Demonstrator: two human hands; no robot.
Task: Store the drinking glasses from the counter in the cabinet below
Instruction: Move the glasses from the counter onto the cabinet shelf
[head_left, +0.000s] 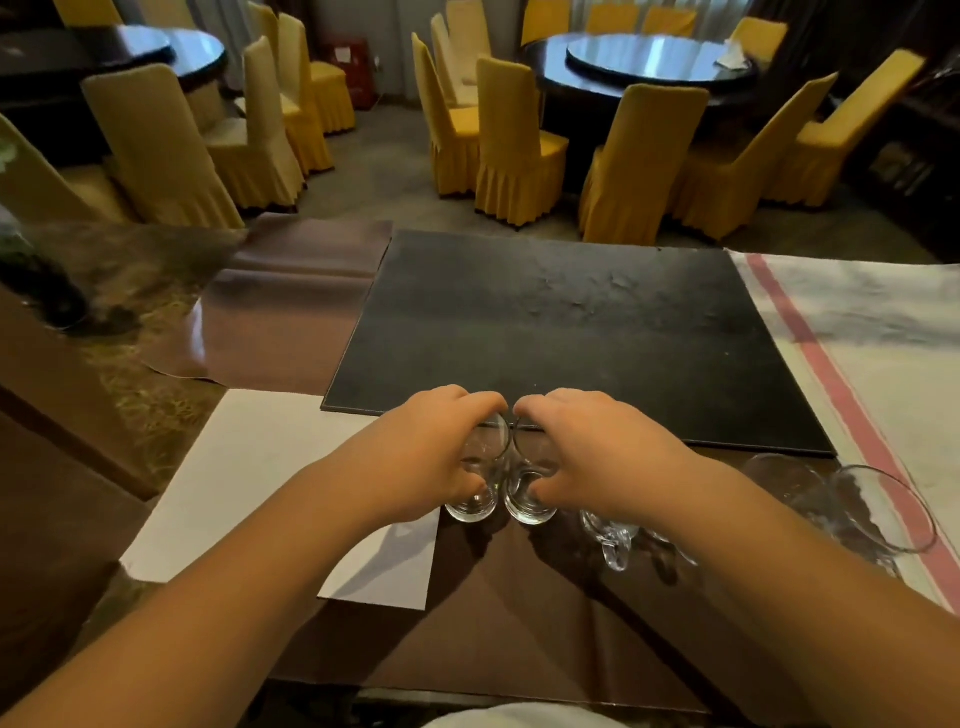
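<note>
Two small clear drinking glasses stand side by side on the brown counter (498, 618), touching each other. My left hand (431, 452) is wrapped around the left glass (475, 506) from above. My right hand (602, 457) grips the right glass (530, 512) the same way. To the right, a small glass mug with a handle (613, 543) stands partly behind my right forearm. Two larger clear glasses (784, 480) (883, 512) sit further right near the striped cloth. The cabinet below is out of sight.
A black mat (561, 322) covers the counter's middle, a white sheet (260, 478) lies at the left, and a white cloth with a red stripe (857, 364) at the right. Beyond the counter stand yellow-covered chairs (519, 145) and round dark tables (654, 62).
</note>
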